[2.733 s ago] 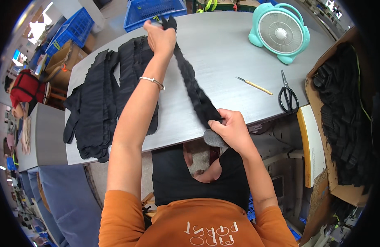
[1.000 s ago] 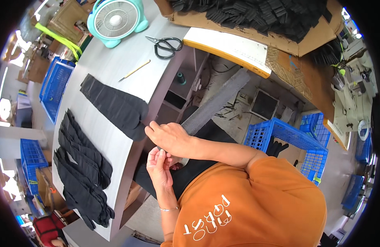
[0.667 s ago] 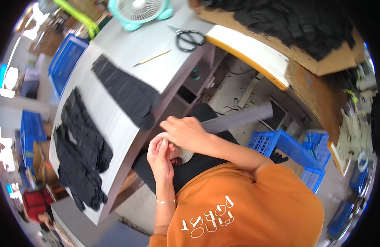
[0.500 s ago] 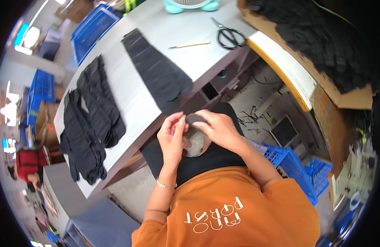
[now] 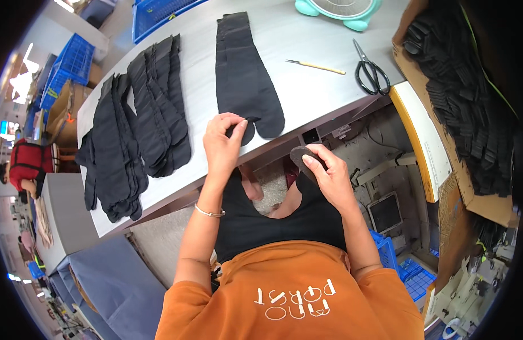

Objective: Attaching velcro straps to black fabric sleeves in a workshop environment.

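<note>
My left hand is at the table edge, its thumb and fingers pinching the rounded end of a long black fabric piece. A corner of the fabric lifts at the fingertips. A second rounded end lies flat just to the right of it. Over my lap, my right hand grips a dark rounded pad between thumb and fingers; part of the pad is hidden by the hand. Farther back on the table lie a thin wooden-handled pointed tool and black-handled scissors, both untouched.
Stacks of black fabric pieces cover the left of the grey table. A mint-green fan base stands at the back. To the right is a cardboard box full of black pieces. Blue crates sit low at right.
My hands were together over my lap at the dark pad. Now they are apart: the left has moved forward onto the black fabric, and the right keeps the pad farther right. The view has shifted.
</note>
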`<action>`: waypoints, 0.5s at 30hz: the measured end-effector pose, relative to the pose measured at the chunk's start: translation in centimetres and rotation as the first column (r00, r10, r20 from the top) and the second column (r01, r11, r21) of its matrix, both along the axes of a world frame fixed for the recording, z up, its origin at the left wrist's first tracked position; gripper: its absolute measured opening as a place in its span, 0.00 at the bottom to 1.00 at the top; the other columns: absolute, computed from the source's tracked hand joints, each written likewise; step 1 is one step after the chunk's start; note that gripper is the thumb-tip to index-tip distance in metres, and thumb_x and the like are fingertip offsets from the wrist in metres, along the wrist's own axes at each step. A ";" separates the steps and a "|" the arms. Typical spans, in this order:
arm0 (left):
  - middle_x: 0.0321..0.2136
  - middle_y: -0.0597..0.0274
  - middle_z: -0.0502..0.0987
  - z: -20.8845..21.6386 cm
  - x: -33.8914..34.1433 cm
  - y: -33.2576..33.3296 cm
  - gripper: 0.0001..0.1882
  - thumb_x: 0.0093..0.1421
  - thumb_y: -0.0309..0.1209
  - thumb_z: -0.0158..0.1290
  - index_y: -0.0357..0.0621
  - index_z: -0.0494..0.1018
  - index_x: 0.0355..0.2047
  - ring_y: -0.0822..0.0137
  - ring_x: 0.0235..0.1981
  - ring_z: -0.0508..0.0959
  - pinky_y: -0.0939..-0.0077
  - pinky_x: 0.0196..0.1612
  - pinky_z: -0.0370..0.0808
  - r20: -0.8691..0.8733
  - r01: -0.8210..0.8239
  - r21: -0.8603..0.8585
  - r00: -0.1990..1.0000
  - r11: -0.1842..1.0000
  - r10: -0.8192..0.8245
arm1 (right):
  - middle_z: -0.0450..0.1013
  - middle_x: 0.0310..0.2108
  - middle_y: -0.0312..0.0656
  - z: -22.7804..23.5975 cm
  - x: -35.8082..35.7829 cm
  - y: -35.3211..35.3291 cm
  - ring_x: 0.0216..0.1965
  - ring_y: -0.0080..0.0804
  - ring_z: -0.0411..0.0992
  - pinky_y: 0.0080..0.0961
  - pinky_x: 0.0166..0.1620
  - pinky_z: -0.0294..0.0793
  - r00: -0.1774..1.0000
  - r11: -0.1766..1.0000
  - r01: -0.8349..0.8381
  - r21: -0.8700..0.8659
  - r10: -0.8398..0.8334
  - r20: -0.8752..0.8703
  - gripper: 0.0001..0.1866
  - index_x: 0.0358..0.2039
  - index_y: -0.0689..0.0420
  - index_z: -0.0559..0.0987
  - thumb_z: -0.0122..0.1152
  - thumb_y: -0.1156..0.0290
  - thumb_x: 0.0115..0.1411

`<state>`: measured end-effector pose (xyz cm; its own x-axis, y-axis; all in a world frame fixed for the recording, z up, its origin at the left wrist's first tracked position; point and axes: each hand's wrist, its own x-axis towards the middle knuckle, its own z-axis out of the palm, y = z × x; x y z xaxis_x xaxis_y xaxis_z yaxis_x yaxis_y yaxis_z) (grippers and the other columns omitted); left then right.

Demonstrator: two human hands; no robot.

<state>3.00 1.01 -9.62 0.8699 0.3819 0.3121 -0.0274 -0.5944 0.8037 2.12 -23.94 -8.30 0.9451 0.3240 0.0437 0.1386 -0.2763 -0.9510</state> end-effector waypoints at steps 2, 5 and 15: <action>0.33 0.61 0.81 0.4 0.1 1.2 0.04 0.55 0.26 0.62 0.41 0.81 0.31 0.66 0.36 0.79 0.73 0.42 0.75 -0.020 -0.001 -0.033 1.000 0.999 0.000 | 0.77 0.34 0.37 0.5 0.8 0.9 0.36 0.19 0.71 0.19 0.42 0.71 0.999 0.999 -0.038 0.020 0.037 0.018 0.10 0.44 0.65 0.77 0.58 0.72 0.66; 0.28 0.65 0.81 1.9 0.4 1.6 0.08 0.58 0.28 0.62 0.36 0.80 0.36 0.79 0.31 0.77 0.82 0.37 0.72 -0.138 0.036 -0.510 0.983 0.860 -0.123 | 0.78 0.34 0.40 1.4 1.4 2.3 0.35 0.21 0.73 0.20 0.39 0.73 0.999 0.999 -0.046 0.020 0.046 0.023 0.10 0.43 0.64 0.78 0.60 0.73 0.64; 0.33 0.71 0.79 4.7 -2.7 -4.2 0.12 0.65 0.24 0.56 0.35 0.77 0.48 0.85 0.31 0.75 0.90 0.35 0.72 -0.034 0.082 -0.752 0.986 0.654 -0.163 | 0.77 0.27 0.36 3.5 1.5 4.3 0.30 0.18 0.73 0.20 0.38 0.73 0.998 0.989 0.048 0.143 -0.052 0.021 0.27 0.59 0.57 0.75 0.68 0.73 0.58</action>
